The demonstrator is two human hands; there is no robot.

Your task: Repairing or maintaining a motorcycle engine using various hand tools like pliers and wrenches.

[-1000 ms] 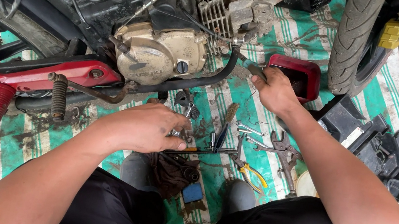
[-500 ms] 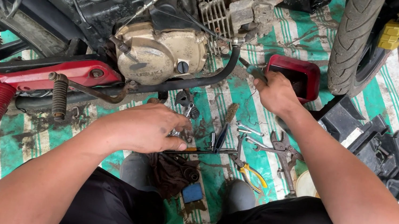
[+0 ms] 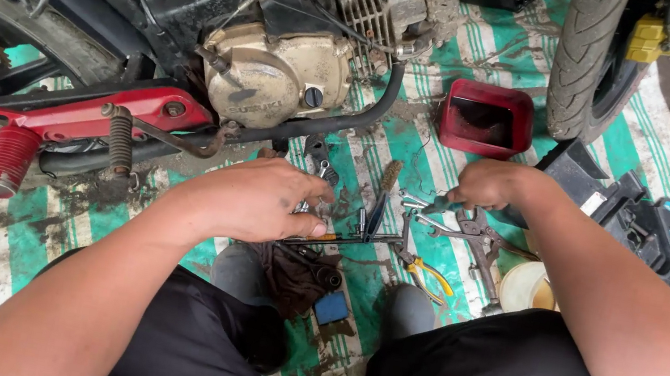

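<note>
1. Right hand (image 3: 488,186) is down on the striped mat, fingers curled around a small green-handled tool (image 3: 445,205), probably a screwdriver or pliers grip; only the handle end shows beyond the fist.
2. Left hand (image 3: 260,200) is palm down over the tool pile, thumb and fingers pinched on a long thin screwdriver (image 3: 342,239) lying flat, with small metal bits under the fingertips that I cannot make out.
3. Between the hands lie a wire brush (image 3: 385,189), locking pliers (image 3: 480,242) and yellow-handled pliers (image 3: 431,276), all touching or just beside one another.
4. To do this well, I'd judge: lift each tool straight up out of the heap so nothing snags on a neighbour, and keep the loose small parts together on the mat.
5. Further out: a red tray (image 3: 486,119) sits near the front tyre (image 3: 588,58), the engine case (image 3: 276,78) lies ahead, and a dark rag (image 3: 294,272) is between the knees.
</note>
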